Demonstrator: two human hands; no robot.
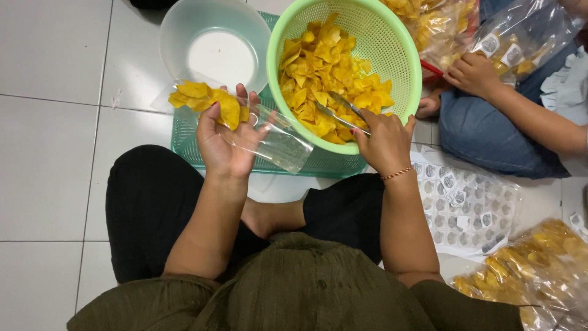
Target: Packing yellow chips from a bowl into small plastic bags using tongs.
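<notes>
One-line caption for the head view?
Left hand holds clear plastic bag; right hand works metal tongs in green plastic colander.

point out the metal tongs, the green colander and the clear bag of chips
metal tongs [343, 110], head view, middle of the two blades
green colander [401, 55], head view, bare inner wall on the right
clear bag of chips [282, 144], head view, empty clear part of the bag
</notes>
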